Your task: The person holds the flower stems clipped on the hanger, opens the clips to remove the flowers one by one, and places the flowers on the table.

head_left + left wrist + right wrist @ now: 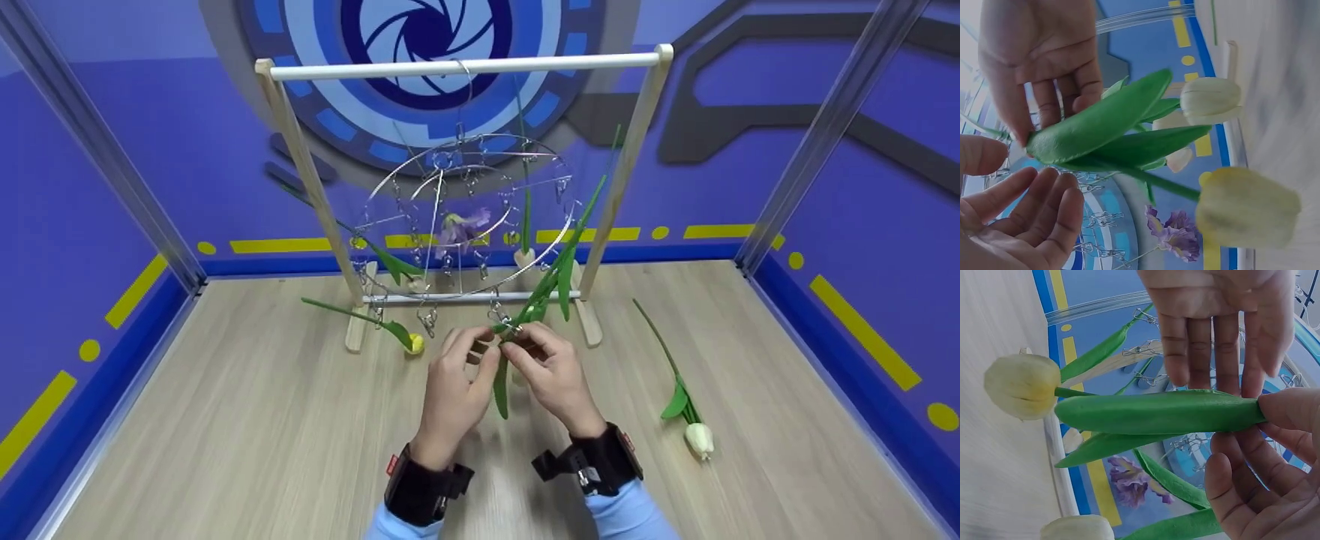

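A pale tulip [1022, 387] hangs head down below the ring hanger [379, 191], a long green leaf [1145, 413] folded beside its stem. My right hand [551, 371] pinches the stem between thumb and fingers, close to a front clip of the hanger. Beside it, my left hand [457, 375] has its fingers loosely bent and its thumb apart from them, nothing between. In the head view, the held tulip's bloom is hidden behind my right hand. Just right of the hands, another green stem with leaves [566, 270] slants up past the ring.
A wooden rack [649, 112] carries the hanger with many dangling clips. A purple flower [463, 226] hangs inside the ring. Pale blooms [525, 257] show behind it. On the table lie a yellow tulip [414, 343] at left and a white tulip [700, 440] at right.
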A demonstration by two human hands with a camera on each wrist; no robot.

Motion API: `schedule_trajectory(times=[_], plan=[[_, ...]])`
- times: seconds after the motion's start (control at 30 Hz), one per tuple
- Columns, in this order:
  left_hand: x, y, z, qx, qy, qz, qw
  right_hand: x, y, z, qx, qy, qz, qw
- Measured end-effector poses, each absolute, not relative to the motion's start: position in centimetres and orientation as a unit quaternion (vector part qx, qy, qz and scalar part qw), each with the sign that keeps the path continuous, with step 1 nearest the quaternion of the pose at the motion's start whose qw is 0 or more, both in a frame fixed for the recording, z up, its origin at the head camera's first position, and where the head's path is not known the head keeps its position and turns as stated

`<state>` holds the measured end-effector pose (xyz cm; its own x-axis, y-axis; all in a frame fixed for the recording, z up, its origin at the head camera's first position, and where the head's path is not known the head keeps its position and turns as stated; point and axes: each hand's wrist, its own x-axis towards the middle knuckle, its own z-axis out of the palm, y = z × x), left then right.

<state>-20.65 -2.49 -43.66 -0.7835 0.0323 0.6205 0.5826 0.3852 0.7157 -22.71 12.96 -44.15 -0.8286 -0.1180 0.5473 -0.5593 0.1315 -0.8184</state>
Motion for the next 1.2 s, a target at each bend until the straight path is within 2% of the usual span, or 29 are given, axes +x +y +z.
schedule_trajectory(times=[0.43,1.2], plan=[[-21.6,-2.5,-42.3,-0.161,-0.748,-0.615,0.192,-22.6,13.1,-44.0,0.234,-0.730,0.619,0.170],[-22.0,-2.0,-42.2,-0.128,-0.678,-0.710,0.141,-22.4,13.4,-44.2,0.251,-0.744,0.605,0.136]])
